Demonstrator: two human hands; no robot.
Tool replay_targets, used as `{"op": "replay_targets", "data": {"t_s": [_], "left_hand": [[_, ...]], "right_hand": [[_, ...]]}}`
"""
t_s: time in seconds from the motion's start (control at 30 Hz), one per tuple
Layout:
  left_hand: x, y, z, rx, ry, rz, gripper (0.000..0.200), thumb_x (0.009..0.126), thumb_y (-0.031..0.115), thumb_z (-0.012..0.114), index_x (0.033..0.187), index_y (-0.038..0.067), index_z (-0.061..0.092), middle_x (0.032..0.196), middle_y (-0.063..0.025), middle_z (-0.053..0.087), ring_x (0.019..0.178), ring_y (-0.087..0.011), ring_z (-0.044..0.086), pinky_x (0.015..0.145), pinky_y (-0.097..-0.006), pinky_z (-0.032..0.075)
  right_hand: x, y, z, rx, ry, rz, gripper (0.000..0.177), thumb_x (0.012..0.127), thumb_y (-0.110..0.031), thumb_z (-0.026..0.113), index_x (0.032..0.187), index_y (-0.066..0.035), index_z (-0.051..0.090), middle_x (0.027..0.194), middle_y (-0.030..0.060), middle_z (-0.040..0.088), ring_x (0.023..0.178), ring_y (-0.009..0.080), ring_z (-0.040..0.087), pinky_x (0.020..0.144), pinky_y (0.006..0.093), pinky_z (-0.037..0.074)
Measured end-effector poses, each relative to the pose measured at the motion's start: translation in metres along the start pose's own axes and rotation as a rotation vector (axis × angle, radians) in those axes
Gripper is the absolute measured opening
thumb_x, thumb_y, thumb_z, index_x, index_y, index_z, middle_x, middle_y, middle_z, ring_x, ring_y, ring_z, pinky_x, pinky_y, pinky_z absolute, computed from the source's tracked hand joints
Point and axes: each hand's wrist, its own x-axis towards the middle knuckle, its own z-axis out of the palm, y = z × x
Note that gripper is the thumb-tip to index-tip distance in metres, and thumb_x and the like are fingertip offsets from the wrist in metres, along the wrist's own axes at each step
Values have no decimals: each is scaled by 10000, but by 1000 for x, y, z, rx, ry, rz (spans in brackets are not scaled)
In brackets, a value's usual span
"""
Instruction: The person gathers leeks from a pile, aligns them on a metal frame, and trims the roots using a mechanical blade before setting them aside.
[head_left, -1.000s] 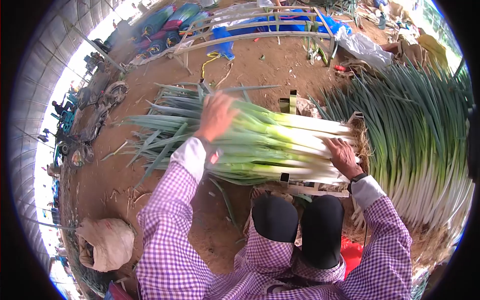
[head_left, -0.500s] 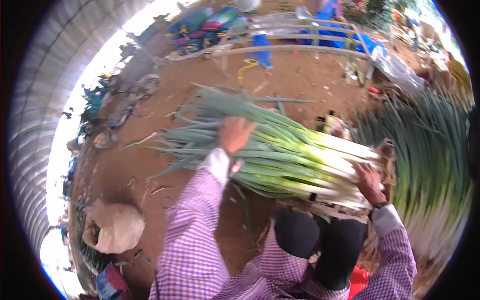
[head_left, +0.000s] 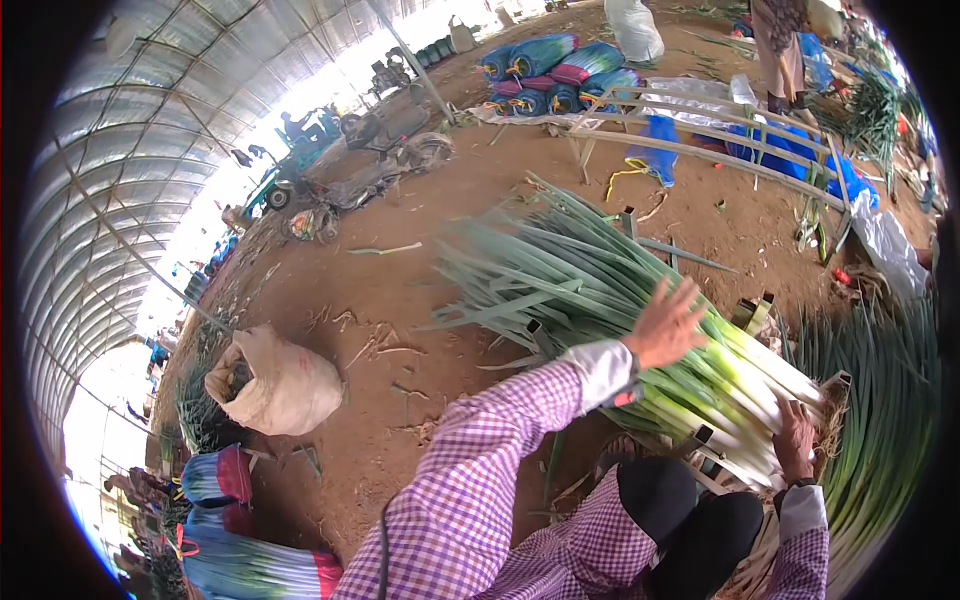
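A thick pile of long green onions (head_left: 590, 275) lies across a low rack, leaf tops to the left and white root ends to the right. My left hand (head_left: 668, 325) rests on the middle of the pile, where the leaves turn pale, its fingers spread. Lower right, my right hand (head_left: 795, 440) lies against the white root ends with its fingers stretched out along them. Short dark posts, one being a rack post (head_left: 700, 437), stick up around the pile. My knees are just below it.
More green onions (head_left: 880, 400) stand close on the right. A whitish sack (head_left: 275, 385) and wrapped onion bundles (head_left: 260, 560) sit at left. Behind are a pole frame (head_left: 700, 125), blue sheeting (head_left: 770, 150), stacked bundles (head_left: 560, 75) and a standing person (head_left: 780, 45).
My left hand has slid along the pile from the leaves toward the white ends. My right hand stays by the root ends. The view has turned left, showing more of the shed.
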Motion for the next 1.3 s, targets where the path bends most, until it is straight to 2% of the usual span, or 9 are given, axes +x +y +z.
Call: {"op": "replay_targets", "data": {"t_s": [0.1, 0.2, 0.37, 0.67, 0.77, 0.8, 0.9, 1.07, 1.3], "left_hand": [[-10, 18, 38, -10, 43, 31, 681, 984, 585, 523, 1325, 4, 622, 1372, -204, 581, 1404, -361, 446, 1221, -585, 217], [-10, 15, 44, -5, -112, -83, 715, 1004, 622, 440, 1287, -10, 618, 1315, -184, 604, 1371, -351, 468, 1234, -565, 200], [-20, 18, 44, -6, 125, -22, 506, 979, 505, 570, 1097, 14, 606, 1102, -160, 563, 1163, -333, 520, 1162, -518, 305], [-22, 16, 43, -1, 47, -57, 413, 968, 449, 597, 990, 38, 627, 964, -144, 568, 997, -329, 543, 961, -482, 406], [-16, 15, 48, -44, 144, -25, 283, 892, 373, 639, 883, 91, 662, 900, -128, 618, 923, -332, 560, 840, -488, 418], [-21, 16, 56, -97, 55, -106, 293, 884, 376, 643, 852, 85, 648, 865, -128, 603, 907, -341, 555, 829, -488, 420], [-21, 21, 57, -45, 6, -60, 300, 901, 375, 644, 892, 76, 627, 894, -146, 592, 865, -352, 553, 778, -515, 387], [-13, 27, 56, 108, -8, -24, 352, 996, 417, 579, 1056, 70, 600, 1030, -136, 567, 1043, -327, 534, 983, -471, 393], [-14, 27, 59, 161, -41, -11, 382, 1032, 421, 525, 1146, 63, 592, 1084, -134, 576, 1083, -332, 527, 1029, -475, 381]], "right_hand": [[0, 2, 3, 1, -11, 16, 600, 702, 125, 632, 1263, -87, 625, 1114, 160, 647, 1088, 423, 599, 904, 519, 489], [3, 4, 7, -12, 8, 5, 592, 705, 122, 635, 1259, -88, 624, 1112, 160, 650, 1091, 426, 598, 905, 522, 489], [1, 8, 6, -6, -15, 6, 619, 685, 125, 655, 1264, -91, 626, 1141, 160, 652, 1107, 432, 595, 914, 515, 493], [5, 7, 2, -31, -82, 3, 687, 657, 95, 698, 1309, -112, 627, 1182, 164, 661, 1102, 423, 601, 929, 506, 503], [6, 12, 6, 4, -27, -92, 637, 735, 49, 640, 1352, -109, 609, 1160, 187, 679, 1092, 405, 622, 922, 506, 509], [6, 5, -7, 51, -90, -106, 622, 769, 53, 603, 1374, -92, 583, 1192, 192, 674, 1119, 397, 623, 929, 504, 508], [-13, 27, 15, -2, 11, -108, 563, 821, 10, 590, 1379, -60, 557, 1271, 179, 650, 1196, 373, 598, 972, 517, 483], [-1, -13, 21, -259, -99, 274, 467, 881, -65, 604, 1346, -96, 568, 1258, 136, 596, 1215, 300, 562, 985, 492, 421], [-27, -43, 24, 23, 233, 163, 585, 889, -141, 668, 1443, -51, 504, 1400, 211, 542, 1393, 385, 438, 1193, 552, 284]]}}
